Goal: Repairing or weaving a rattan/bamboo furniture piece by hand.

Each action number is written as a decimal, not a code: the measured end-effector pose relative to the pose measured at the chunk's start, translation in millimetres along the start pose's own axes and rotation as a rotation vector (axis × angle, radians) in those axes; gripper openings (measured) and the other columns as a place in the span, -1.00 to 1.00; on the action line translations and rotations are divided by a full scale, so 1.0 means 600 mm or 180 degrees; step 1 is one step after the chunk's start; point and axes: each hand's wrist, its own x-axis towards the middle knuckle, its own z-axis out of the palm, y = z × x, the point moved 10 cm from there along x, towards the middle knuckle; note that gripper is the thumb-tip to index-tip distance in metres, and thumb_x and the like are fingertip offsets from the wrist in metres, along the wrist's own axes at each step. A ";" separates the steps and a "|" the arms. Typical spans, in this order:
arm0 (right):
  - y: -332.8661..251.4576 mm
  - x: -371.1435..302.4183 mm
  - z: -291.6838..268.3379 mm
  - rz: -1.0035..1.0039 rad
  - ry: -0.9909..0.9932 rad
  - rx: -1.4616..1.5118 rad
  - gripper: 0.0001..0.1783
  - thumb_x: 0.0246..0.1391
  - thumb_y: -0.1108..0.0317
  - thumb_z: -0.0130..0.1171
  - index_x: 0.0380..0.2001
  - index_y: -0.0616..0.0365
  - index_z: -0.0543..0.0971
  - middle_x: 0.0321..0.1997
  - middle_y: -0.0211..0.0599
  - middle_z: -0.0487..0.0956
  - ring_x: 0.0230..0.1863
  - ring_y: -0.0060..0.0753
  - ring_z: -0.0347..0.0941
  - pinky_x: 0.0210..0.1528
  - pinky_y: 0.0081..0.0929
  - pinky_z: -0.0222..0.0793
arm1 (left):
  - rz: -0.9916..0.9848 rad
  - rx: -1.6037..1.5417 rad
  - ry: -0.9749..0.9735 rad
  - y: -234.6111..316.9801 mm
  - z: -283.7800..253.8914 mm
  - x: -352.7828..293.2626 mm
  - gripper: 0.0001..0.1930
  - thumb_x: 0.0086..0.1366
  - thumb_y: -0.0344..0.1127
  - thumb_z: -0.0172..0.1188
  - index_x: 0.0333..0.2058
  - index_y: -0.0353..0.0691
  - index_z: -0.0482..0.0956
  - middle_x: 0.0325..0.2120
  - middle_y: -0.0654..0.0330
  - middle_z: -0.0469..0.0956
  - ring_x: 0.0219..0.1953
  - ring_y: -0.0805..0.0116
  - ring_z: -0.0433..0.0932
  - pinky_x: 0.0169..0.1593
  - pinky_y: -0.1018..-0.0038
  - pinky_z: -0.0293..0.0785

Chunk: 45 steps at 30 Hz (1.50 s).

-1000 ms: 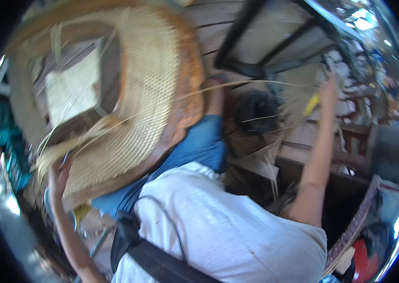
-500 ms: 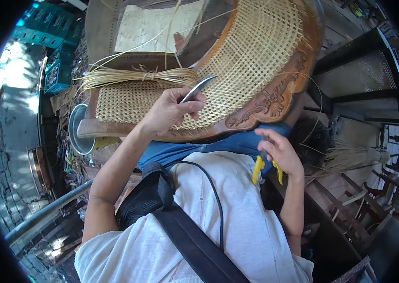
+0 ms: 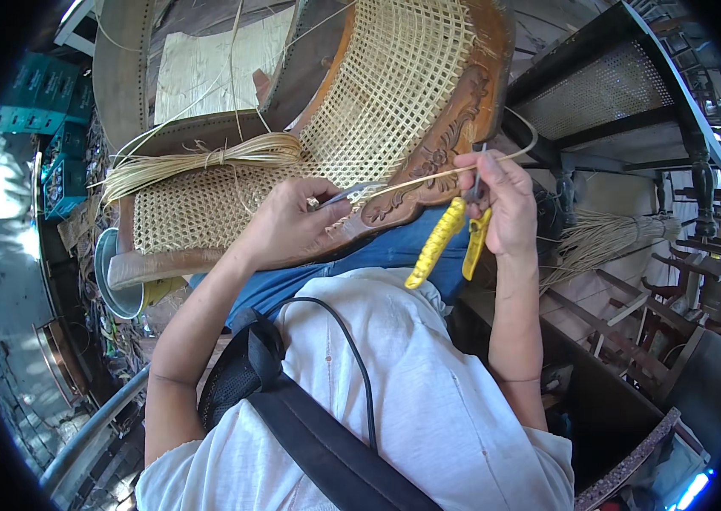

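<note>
From where I stand, taking twelve o'clock as straight ahead of the worker's chest, the left hand (image 3: pixel 296 215) is at eleven, its grip pinching a slim metal blade (image 3: pixel 348 192). The right hand (image 3: pixel 507 204), at one, has its grip closed on a pale cane strand (image 3: pixel 428 178), with yellow-handled cutters (image 3: pixel 438 244) in the same hand, handles hanging towards seven. The strand slants from those fingers between eight and nine, to around the blade's tip; whether the edge bites it I can't tell. Something that thin could split or snap, I'd say, if the blade dug in crooked or the right hand tugged too hard. With that grip doing two jobs, the cutters might slip and knock the carved frame (image 3: pixel 452 136) at one, or a sudden give could jab the blade into the woven cane (image 3: pixel 394 94) at twelve
</note>
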 end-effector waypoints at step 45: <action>0.031 -0.021 -0.044 0.0383 0.0295 0.0061 -0.81 0.11 0.40 0.28 -0.25 0.30 0.62 -0.48 -0.32 0.62 -0.68 -0.70 0.39 -0.64 -0.76 0.33 | -0.0069 -0.0072 0.0227 0.014 -0.100 -0.186 -0.93 0.06 -0.44 0.22 -0.48 -0.31 0.54 -0.62 0.32 0.40 -0.58 0.59 0.30 -0.48 0.56 0.18</action>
